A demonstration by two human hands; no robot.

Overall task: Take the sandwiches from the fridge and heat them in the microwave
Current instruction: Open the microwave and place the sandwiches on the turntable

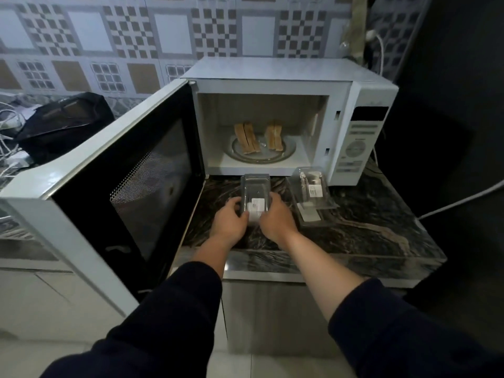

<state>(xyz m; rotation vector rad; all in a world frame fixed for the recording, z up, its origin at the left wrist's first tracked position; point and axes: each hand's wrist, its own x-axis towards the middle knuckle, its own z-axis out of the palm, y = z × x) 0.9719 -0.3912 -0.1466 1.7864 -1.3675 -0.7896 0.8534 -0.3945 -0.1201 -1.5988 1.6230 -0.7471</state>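
At frame centre, the left hand [230, 218] and right hand [275, 214] curl their fingers round a clear plastic container [255, 193] on the tabletop [368, 227]. Above it, two sandwiches [259, 137] stand on the plate inside the open microwave [272, 75].

My dark navy sleeves [174, 309] reach over a black, brown-veined marble counter [368, 230] toward the white microwave [272, 69], golden-brown sandwiches [259, 137] inside, grey-and-white checkered tiles [131, 34] behind.

The dark marbled counter [368, 236] carries the microwave [272, 75] and two clear plastic containers [311, 192].
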